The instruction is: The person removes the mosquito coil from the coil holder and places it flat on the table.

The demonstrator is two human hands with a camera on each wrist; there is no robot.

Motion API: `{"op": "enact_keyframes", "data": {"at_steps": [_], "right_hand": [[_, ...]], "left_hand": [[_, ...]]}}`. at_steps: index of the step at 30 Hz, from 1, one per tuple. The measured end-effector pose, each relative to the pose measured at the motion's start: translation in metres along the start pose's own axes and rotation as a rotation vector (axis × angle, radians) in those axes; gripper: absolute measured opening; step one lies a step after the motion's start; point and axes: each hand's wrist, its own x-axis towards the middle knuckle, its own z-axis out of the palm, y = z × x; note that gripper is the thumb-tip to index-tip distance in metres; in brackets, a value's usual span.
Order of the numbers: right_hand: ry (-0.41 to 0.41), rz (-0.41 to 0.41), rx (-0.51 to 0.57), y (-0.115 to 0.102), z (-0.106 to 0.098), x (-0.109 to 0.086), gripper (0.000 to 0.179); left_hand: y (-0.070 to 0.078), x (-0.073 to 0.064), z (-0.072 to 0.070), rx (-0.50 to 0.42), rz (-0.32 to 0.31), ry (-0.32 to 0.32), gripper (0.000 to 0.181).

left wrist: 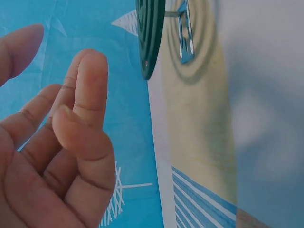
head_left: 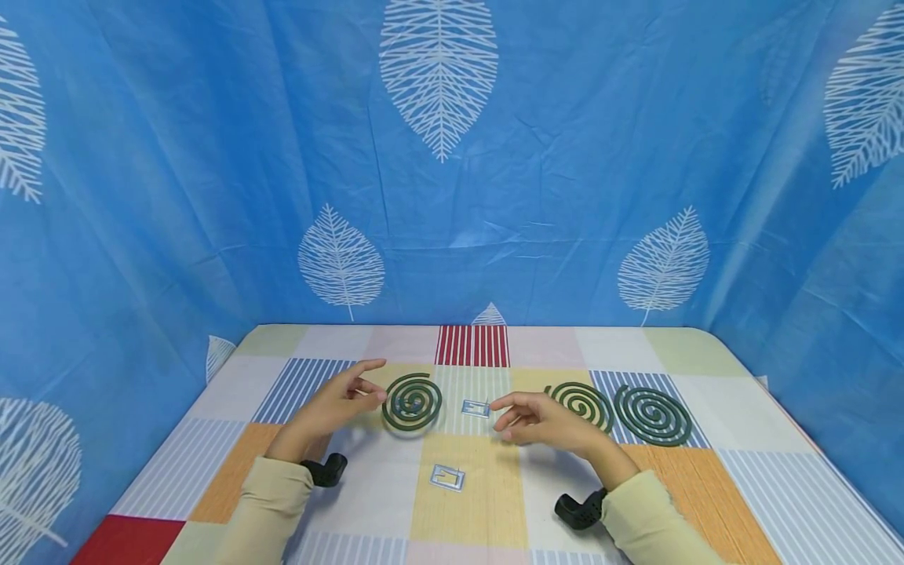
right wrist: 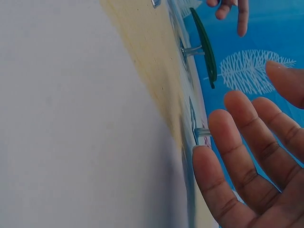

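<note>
We see the left hand (head_left: 337, 404) with relaxed fingers, holding nothing, just beside the green coil (head_left: 413, 402), which stands raised on its metal stand (left wrist: 184, 33). The right hand (head_left: 540, 422) is spread wide, near a second small stand (head_left: 476, 408), perhaps not touching it.

A dark green mosquito coil (head_left: 413, 402) stands raised on its metal stand (left wrist: 184, 33), level
</note>
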Motion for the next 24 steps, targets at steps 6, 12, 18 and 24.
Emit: {"op": "enact_keyframes", "data": {"at_steps": [6,12,18,24], "right_hand": [[-0.02,0.018,0.038,0.0,0.005,0.007,0.049],[-0.031,0.046,0.077,-0.001,0.012,0.015,0.047],[-0.013,0.087,0.058,-0.004,0.019,0.021,0.046],[0.004,0.124,0.072,-0.008,0.026,0.029,0.045]], "left_hand": [[-0.005,-0.001,-0.003,0.038,-0.041,-0.012,0.064],[-0.01,-0.002,-0.005,0.05,-0.097,-0.042,0.068],[-0.015,0.0,-0.003,0.031,-0.126,-0.076,0.071],[-0.017,0.002,0.002,0.012,-0.146,-0.082,0.07]]}}
